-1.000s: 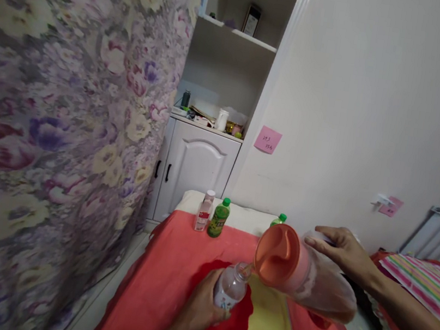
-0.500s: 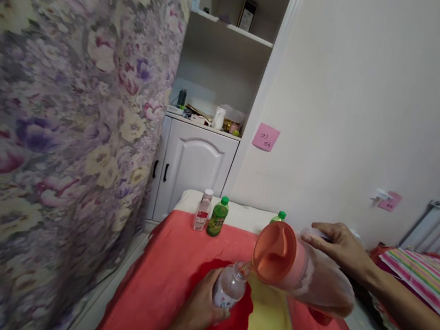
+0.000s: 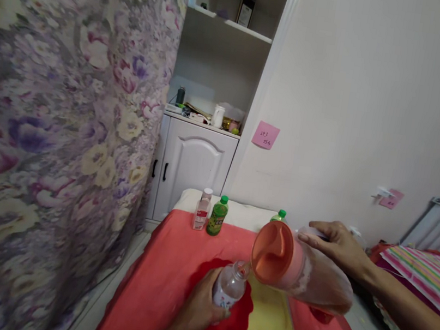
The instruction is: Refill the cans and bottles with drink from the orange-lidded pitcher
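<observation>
My left hand (image 3: 204, 301) is wrapped round a clear plastic bottle (image 3: 230, 287) with a white label, its mouth uncapped. The bottle is over a red scalloped plate (image 3: 230, 329). My right hand (image 3: 334, 245) grips the handle of a large clear pitcher (image 3: 321, 279) with an orange lid (image 3: 272, 251). The pitcher lies tilted almost on its side, its lid facing the bottle mouth. A thin stream of liquid runs from the lid into the bottle. Cloudy liquid shows inside the pitcher; the level in the bottle is hard to make out.
On the red-covered table (image 3: 155, 265) stand a clear bottle with a red label (image 3: 202, 212) and a green-capped bottle (image 3: 217, 217). Another green cap (image 3: 281, 215) shows behind the pitcher. A yellow folder (image 3: 274, 327) lies beside the plate. A floral curtain (image 3: 63, 136) hangs at left.
Both hands keep almost the same pose, with the liquid still flowing. The view has shifted slightly.
</observation>
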Tool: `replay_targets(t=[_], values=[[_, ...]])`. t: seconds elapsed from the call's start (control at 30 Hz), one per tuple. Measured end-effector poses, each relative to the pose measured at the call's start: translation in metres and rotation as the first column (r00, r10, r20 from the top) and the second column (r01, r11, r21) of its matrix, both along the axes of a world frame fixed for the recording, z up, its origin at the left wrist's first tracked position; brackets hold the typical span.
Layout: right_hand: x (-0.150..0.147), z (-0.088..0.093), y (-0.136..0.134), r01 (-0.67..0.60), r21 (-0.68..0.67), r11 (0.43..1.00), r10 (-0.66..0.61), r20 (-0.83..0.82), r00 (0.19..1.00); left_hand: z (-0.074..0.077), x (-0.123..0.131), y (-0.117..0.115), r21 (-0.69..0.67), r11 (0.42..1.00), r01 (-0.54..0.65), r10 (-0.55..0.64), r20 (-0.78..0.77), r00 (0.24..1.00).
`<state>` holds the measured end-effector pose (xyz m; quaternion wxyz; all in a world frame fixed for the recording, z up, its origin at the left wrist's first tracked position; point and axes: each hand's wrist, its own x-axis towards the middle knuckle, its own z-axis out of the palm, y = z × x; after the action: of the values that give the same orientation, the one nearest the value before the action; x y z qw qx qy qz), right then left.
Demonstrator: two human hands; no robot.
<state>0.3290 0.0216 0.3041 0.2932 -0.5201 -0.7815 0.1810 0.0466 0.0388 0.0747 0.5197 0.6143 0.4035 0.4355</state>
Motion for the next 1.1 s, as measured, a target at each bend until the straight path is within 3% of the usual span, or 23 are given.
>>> replay_targets(t=[1.1], values=[[-0.0065, 0.0032, -0.0034, 0.02, 0.05, 0.999, -0.023, 0.062, 0.998, 0.008, -0.0005, -0.0065, 0.054, 0.998, -0.012, 0.01, 0.036, 0.999]])
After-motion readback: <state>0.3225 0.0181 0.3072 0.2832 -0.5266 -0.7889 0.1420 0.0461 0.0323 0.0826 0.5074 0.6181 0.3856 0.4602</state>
